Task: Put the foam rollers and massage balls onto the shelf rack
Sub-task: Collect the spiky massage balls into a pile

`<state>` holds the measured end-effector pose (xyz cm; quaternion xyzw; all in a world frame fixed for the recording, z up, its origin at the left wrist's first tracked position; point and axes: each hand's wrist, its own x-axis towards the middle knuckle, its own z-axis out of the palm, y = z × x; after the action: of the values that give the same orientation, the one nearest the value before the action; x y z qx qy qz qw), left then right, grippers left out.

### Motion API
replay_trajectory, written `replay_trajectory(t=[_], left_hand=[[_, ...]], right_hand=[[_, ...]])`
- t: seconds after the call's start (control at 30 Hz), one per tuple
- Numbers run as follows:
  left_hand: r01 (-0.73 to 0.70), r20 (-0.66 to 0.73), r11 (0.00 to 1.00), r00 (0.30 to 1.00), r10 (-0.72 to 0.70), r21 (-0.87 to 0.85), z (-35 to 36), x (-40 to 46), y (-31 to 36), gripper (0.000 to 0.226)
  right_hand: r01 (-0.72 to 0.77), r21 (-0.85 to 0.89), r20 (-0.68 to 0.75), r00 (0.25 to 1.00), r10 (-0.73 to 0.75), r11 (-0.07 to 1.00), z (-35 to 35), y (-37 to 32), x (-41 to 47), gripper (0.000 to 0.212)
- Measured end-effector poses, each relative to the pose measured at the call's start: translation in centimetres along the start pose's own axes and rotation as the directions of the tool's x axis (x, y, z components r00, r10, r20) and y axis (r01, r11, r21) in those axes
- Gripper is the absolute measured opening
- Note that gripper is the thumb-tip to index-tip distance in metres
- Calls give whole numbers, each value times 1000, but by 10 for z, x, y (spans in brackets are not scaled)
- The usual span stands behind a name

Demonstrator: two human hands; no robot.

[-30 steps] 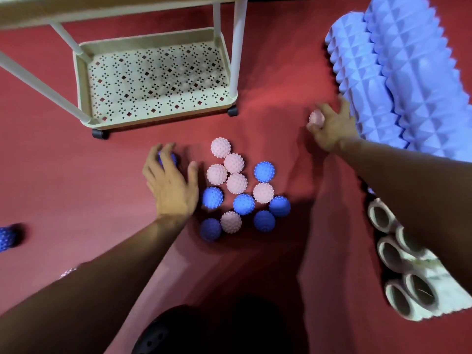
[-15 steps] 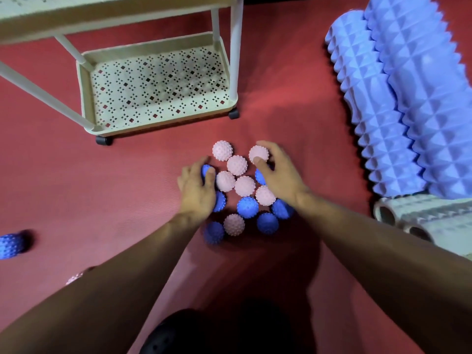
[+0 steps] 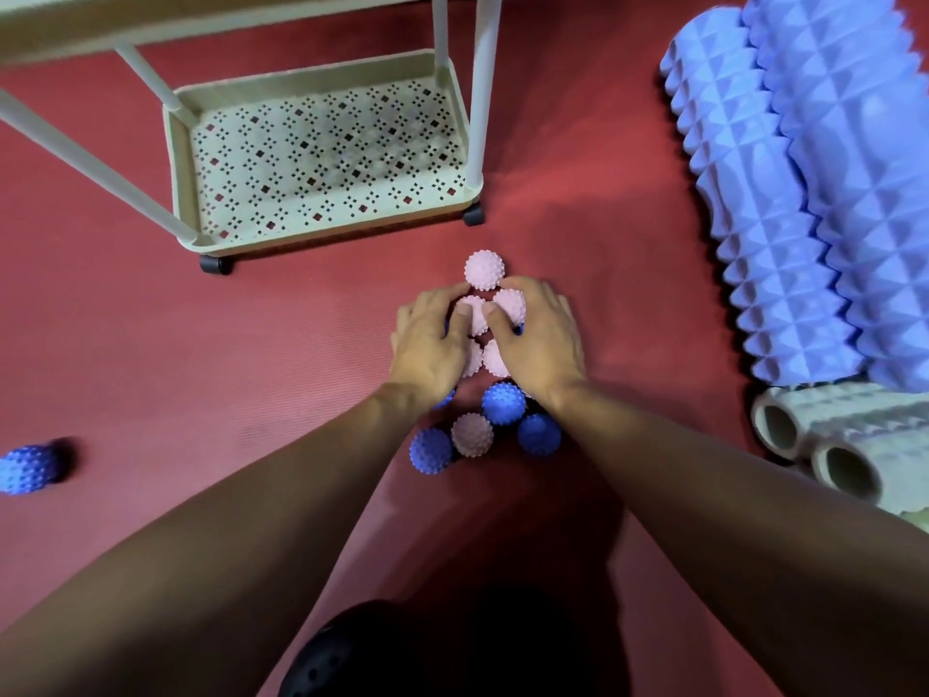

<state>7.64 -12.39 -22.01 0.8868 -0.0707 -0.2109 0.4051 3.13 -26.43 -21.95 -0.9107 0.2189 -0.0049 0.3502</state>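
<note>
A: Both hands down on the ball pile. The left hand [image 3: 427, 344] and right hand [image 3: 538, 339] are cupped over the pink balls [image 3: 510, 304], fingers curled round them from either side, though a lifted grip I can't confirm.

B: And where's the rack [image 3: 321, 153] from there?

A: Ahead and to the left, well apart from the pile, so the left hand is the nearer one. Its bottom tray shows nothing in it.

B: What's not covered?

A: One pink ball [image 3: 483, 270] just past the fingertips, blue balls [image 3: 502, 402] near the wrists, a stray blue one [image 3: 27, 467] far left on the floor [image 3: 151, 369].

B: Rollers?

A: Blue rollers [image 3: 784, 193] lie off right, long axes running away from the person, pale ones [image 3: 824, 445] nearer. None are racked yet, I'd say.
</note>
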Motion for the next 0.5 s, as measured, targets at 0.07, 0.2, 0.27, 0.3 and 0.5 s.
replay_trajectory(t=[0.07,0.2,0.27,0.3,0.5], left_hand=[[-3,16,1000,1000,3,9,-1,3,0,33],[-14,22,1000,1000,14,-2,-2,9,-1,28],[-2,43,999,999,4,-38,-2,10,-1,29],[12,50,998,999,-9,-68,-4,10,-1,31],[0,103,999,995,4,-43,-23,8,-6,46]], right_hand=[[3,-18,-32,999,-4,1000,-4,-1,4,40],[120,-105,110,988,-109,987,-18,-13,30,57],[172,-167,281,952,-120,971,-21,-18,42,54],[170,-171,319,942,-109,971,-21,-19,44,50],[157,-143,261,958,-116,977,-16,-19,32,42]])
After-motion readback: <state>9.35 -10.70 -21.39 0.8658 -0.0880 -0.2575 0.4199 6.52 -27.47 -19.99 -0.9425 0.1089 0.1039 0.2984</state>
